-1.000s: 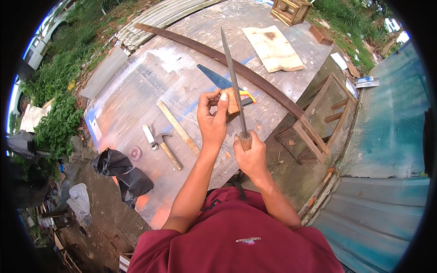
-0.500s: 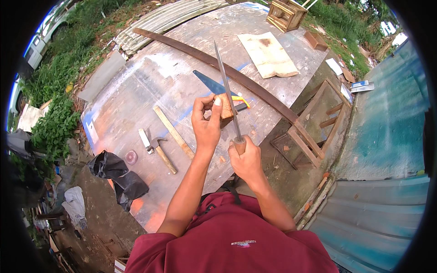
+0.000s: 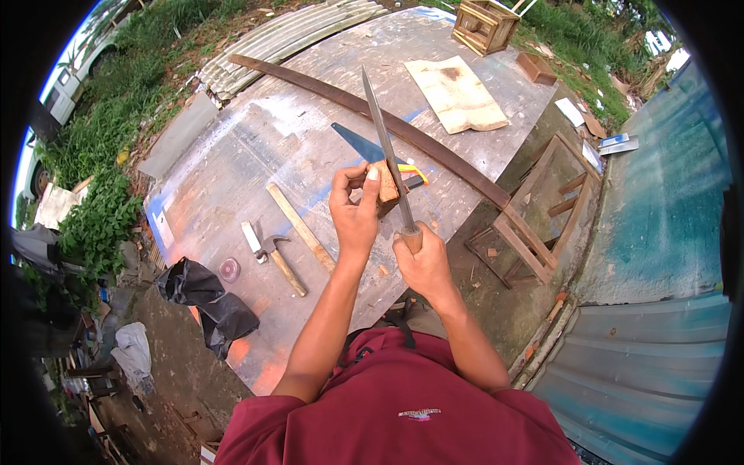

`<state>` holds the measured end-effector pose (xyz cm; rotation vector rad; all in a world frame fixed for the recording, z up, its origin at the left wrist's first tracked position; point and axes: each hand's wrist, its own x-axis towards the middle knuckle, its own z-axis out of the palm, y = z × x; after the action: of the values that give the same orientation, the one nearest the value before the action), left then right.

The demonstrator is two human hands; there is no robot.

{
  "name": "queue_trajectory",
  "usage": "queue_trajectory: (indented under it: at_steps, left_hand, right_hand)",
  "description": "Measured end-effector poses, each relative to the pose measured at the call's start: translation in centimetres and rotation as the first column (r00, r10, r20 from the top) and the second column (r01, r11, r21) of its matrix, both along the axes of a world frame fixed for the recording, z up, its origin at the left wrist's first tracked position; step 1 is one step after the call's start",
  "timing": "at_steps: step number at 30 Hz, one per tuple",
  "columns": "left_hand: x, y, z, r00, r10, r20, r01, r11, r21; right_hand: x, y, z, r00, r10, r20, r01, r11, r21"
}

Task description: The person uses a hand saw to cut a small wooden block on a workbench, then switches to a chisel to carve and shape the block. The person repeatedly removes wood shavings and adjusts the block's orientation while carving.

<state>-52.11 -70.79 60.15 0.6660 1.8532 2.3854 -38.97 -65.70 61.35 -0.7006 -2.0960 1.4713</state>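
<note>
Nearest us: maroon shirt (image 3: pixel 395 387), both forearms reaching up from it over the table (image 3: pixel 248 167). Right hand (image 3: pixel 425 262) wraps the wooden handle of a long tapered metal tool (image 3: pixel 391 147), fist closed, tip pointing away and a bit left. Left hand (image 3: pixel 356 217) pinches a wood block (image 3: pixel 387 186) between thumb and curled fingers. We log the block as up in the hand, just left of the tool's lower shaft; we can't tell whether the metal touches it.

Left on the table we get a crumpled black bag (image 3: pixel 205 298) at the edge, a small round purplish disc (image 3: pixel 229 270) near it, then a claw hammer (image 3: pixel 285 267) with a pale-and-metal piece (image 3: pixel 252 239) right beside its head. Next, a wood stick (image 3: pixel 294 217) lying slantwise, near end behind the left forearm.

Beyond the hands, we have a saw (image 3: pixel 356 145), blue blade, yellow-and-black handle, partly hidden. A long dark bar (image 3: pixel 434 152) crosses behind it, right end near a wood stand (image 3: pixel 535 232).

Farther: stained pale sheet (image 3: pixel 457 97), brown box (image 3: pixel 536 68), slatted crate (image 3: pixel 486 27); corrugated sheets (image 3: pixel 287 39) at far left, then grass and a white vehicle (image 3: pixel 58 101).
</note>
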Motion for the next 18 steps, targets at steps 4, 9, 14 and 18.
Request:
queue_trajectory:
  at_steps: [4, 9, 14, 18]
  left_hand:
    - [-0.2, -0.7, 0.0, 1.000, -0.020, 0.006, 0.020, 1.000, -0.011]
    - [-0.4, -1.6, -0.1, 0.999, -0.005, 0.031, 0.005, 1.000, 0.011]
    - [-0.2, -1.4, -0.8, 0.998, 0.029, -0.049, -0.029, 1.000, 0.012]
    - [-0.1, -2.3, -0.7, 0.999, -0.013, 0.032, 0.012, 1.000, 0.010]
  right_hand:
    - [0.8, -0.5, 0.7, 0.999, -0.014, 0.030, 0.013, 1.000, 0.020]
    - [2.6, -2.5, 6.8, 0.955, -0.044, -0.293, 0.059, 0.997, 0.042]
    - [0.4, -1.9, -0.9, 1.000, -0.005, -0.021, 0.006, 0.998, 0.060]
    - [1.7, -2.5, 0.0, 1.000, -0.014, -0.027, 0.016, 0.997, 0.076]
